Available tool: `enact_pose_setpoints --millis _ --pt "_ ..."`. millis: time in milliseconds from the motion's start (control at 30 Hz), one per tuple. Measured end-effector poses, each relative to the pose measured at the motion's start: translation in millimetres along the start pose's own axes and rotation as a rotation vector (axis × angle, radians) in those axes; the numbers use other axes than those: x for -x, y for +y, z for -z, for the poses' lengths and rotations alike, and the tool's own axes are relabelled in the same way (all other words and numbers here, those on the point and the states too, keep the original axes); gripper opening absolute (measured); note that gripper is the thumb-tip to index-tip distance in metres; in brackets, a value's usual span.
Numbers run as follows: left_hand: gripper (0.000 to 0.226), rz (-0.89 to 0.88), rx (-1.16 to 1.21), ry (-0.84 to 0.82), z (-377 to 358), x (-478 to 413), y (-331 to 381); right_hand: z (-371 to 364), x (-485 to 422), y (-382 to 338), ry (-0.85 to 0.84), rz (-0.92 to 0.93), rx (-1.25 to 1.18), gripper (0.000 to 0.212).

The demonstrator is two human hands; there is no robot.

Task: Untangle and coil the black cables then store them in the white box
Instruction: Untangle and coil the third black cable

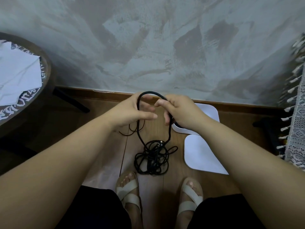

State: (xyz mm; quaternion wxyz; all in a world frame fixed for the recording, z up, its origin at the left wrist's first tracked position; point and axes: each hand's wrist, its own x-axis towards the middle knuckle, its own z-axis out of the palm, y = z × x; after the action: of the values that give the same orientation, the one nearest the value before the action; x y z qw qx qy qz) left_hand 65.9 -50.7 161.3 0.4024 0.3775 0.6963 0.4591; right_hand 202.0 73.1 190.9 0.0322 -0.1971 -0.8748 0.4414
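Near the middle of the frame both hands hold up a loop of black cable [149, 93]. The right hand [179, 111] is clenched around one side of the loop, fingers curled over it. The left hand [132, 111] has its fingers loosely extended, with the other side of the loop lying across it between thumb and fingers. It seems to guide rather than grasp.

Both strands drop to a knotted tangle [152, 158] on the wooden floor [102, 129], at lower centre just above the sandalled feet. The white box [210, 111] sits right of centre, partly hidden behind the right hand. Its lid [200, 156] lies flat just below it, near the tangle.

The step in hand appears to be drawing one line free to start a coil, and most of the cable is not yet sorted.

To do it well, the right hand should anchor the loop while the left feeds slack upward a little at a time. Pulling hard would likely tighten the knot below. It is better to follow one strand down into the heap and lift crossings off it. Each new turn should match the first loop in size so the coil fits the box.

A round table [47, 66] stands at the upper left.
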Motion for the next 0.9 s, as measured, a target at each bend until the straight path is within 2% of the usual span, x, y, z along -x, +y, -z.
enact_pose_setpoints --millis 67,133,200,233,300,400,467,533,667,733,800,900 --pt "0.069 -0.071 0.035 -0.059 -4.4 1.7 8.4 2.5 -0.3 -2.7 0.052 0.006 -0.044 0.021" --pt "0.059 -0.057 0.1 -0.067 -11.5 5.3 17.4 6.7 -1.1 -6.3 0.135 0.032 -0.043 0.021" --pt "0.032 -0.061 0.129 0.016 -15.1 7.7 25.6 7.8 -2.0 -5.1 0.173 0.031 -0.063 0.019" --pt "0.028 -0.071 0.138 0.07 -16.0 7.6 28.9 7.4 -1.7 -2.0 0.166 0.014 -0.087 0.017" --pt "0.037 -0.098 0.203 0.11 -17.2 7.8 35.7 4.2 -0.3 13.8 0.061 -0.054 -0.072 0.016" --pt "0.043 -0.135 0.35 0.069 -19.0 13.0 43.9 -8.4 3.4 56.1 -0.261 -0.218 0.176 0.02" --pt "0.043 -0.124 0.349 0.054 -19.3 15.6 44.9 -14.1 5.6 68.5 -0.34 -0.324 0.228 0.025" --pt "0.04 -0.067 0.22 0.064 -14.5 18.9 45.0 -14.4 1.8 56.7 -0.253 -0.323 0.053 0.028" --pt "0.023 -0.009 -0.035 0.075 6.9 26.9 40.1 -1.0 -4.1 13.2 0.044 -0.091 -0.165 0.022" --pt "0.022 -0.027 -0.062 0.092 17.3 28.8 34.1 1.0 -1.0 3.6 0.096 -0.04 -0.225 0.02" --pt "0.03 0.034 -0.051 0.102 18.9 26.5 25.3 1.7 3.2 -1.6 0.122 -0.035 -0.308 0.021" --pt "0.031 0.16 -0.035 -0.033 3.7 21.0 12.6 4.8 4.0 -13.1 0.143 -0.032 -0.508 0.024"
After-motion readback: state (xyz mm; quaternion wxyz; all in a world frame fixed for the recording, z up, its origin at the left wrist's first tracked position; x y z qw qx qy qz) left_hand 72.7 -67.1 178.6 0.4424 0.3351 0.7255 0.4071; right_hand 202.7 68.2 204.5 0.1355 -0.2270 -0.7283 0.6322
